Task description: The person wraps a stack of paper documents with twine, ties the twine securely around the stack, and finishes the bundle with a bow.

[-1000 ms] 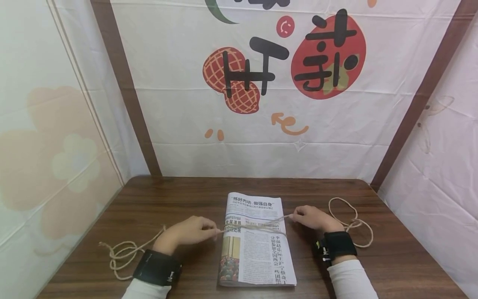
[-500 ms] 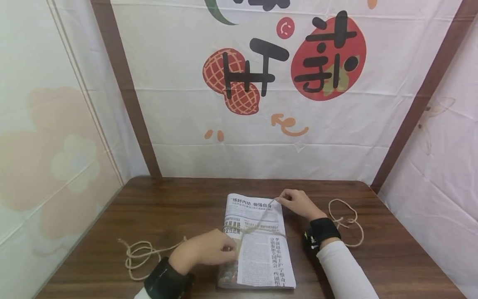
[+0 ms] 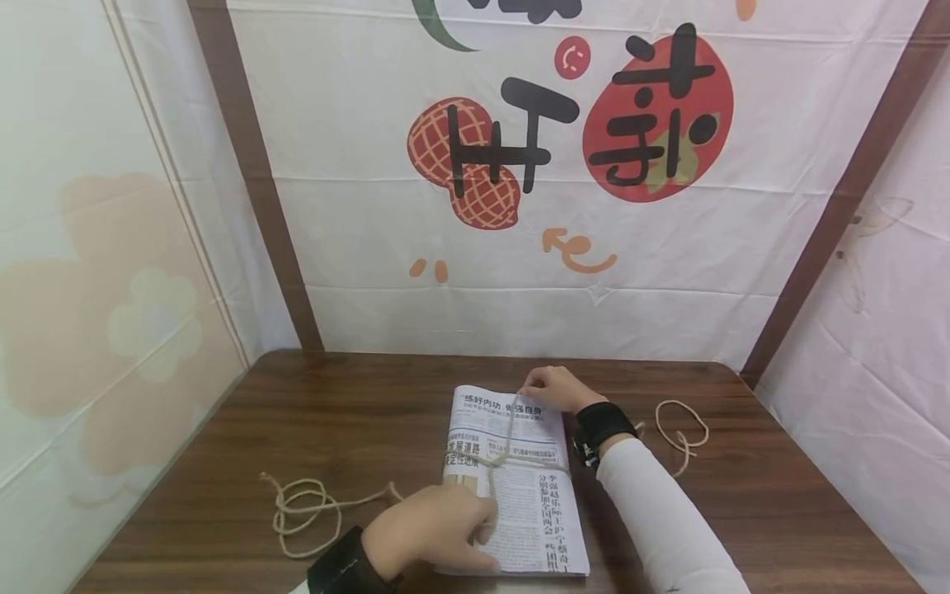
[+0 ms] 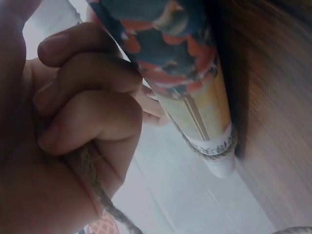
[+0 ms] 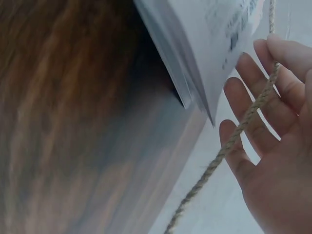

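A folded stack of newspaper (image 3: 523, 516) lies on the wooden table, with a twine rope (image 3: 530, 463) running across its middle. Near the centre of the top sheet the rope's two lengths cross, one running to each hand. Over the near left part of the paper, my left hand (image 3: 434, 528) grips one length; curled fingers close around the rope (image 4: 100, 192) in the left wrist view. At the far edge, my right hand (image 3: 560, 389) pinches the other length between thumb and index finger. Its other fingers spread loosely beside the rope (image 5: 214, 165) in the right wrist view.
One loose rope tail (image 3: 308, 520) lies coiled on the table at the left, another rope tail (image 3: 686, 433) at the right beyond my forearm. A printed cloth backdrop (image 3: 519, 322) hangs behind the table's (image 3: 356, 412) far edge.
My left hand has moved right and toward me, onto the paper; my right hand has moved left and away to the far edge. The sideways-pulled rope lengths now run near and far, dragging the tails along.
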`<state>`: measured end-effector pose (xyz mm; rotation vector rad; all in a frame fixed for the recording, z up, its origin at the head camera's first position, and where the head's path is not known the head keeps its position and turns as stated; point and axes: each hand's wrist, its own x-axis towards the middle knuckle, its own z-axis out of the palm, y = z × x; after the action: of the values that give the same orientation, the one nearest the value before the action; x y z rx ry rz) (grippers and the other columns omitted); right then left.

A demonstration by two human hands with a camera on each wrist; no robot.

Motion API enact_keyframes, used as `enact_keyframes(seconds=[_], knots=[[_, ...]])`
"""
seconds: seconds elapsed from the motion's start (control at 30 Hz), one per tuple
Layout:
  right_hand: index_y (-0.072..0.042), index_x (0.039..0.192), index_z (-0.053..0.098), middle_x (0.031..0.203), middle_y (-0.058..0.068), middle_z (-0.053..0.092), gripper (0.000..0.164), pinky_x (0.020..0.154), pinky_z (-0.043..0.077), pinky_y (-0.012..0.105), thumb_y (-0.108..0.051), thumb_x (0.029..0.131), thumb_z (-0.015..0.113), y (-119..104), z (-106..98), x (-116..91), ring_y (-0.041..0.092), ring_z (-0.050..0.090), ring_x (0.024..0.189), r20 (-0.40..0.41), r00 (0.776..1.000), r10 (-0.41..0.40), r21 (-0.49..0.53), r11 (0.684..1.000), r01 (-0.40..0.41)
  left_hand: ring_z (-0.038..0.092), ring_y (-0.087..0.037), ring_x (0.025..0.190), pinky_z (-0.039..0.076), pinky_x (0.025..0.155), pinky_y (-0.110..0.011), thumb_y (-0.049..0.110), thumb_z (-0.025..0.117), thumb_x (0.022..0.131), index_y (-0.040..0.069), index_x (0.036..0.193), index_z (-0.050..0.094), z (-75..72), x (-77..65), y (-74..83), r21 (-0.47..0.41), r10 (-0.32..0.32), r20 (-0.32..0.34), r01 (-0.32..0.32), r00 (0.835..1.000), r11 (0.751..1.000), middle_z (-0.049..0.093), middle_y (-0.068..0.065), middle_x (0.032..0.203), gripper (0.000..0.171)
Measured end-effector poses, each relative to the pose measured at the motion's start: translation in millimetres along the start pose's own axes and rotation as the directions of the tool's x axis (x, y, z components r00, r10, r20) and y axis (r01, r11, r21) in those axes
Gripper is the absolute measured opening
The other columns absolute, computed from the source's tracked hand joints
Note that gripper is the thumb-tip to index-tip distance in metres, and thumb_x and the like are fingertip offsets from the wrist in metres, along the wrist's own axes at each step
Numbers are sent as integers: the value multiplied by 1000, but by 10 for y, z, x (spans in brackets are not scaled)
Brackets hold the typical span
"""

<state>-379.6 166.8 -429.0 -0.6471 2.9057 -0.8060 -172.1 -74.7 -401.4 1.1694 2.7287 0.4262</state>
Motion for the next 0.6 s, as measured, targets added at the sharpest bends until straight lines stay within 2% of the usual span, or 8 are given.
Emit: enact_keyframes(seconds=[0.23, 0.37, 0.5, 0.6], knots=[[-19, 95, 74, 90, -3, 67, 10, 73, 47, 33, -26, 97, 67, -6, 51, -25, 13, 57, 76, 17, 1000, 11, -6, 1000, -11, 43, -3, 59, 38, 51, -23, 49, 87, 67, 26, 75, 50, 44, 23, 48, 76, -18, 14, 17, 1000, 997, 45, 16, 67, 44], [-15, 95, 71, 88, -2, 66, 12, 72, 47, 34, -24, 99, 64, 27, 53, -70, 15, 56, 75, 14, 1000, 20, -12, 1000, -20, 46, -3, 63, 41, 55, -25, 47, 90, 62, 27, 78, 52, 17, -4, 50, 95, -54, 19, 52, 998, 994, 47, 16, 70, 45], [-11, 94, 66, 85, 0, 63, 14, 72, 48, 35, -23, 99, 61, 90, 24, -155, 16, 56, 75, 23, 999, 48, -31, 998, -47, 47, -3, 62, 42, 56, -26, 45, 91, 61, 27, 79, 54, -24, -48, -14, 88, -81, 27, 78, 996, 993, 49, 17, 71, 44], [-11, 92, 63, 84, 1, 61, 14, 71, 47, 35, -23, 99, 60, 151, -24, -247, 17, 56, 75, 34, 996, 83, -44, 996, -81, 46, -3, 61, 41, 55, -26, 41, 91, 61, 26, 80, 56, -36, -82, -130, 73, -93, 14, 91, 996, 993, 49, 17, 71, 42]])
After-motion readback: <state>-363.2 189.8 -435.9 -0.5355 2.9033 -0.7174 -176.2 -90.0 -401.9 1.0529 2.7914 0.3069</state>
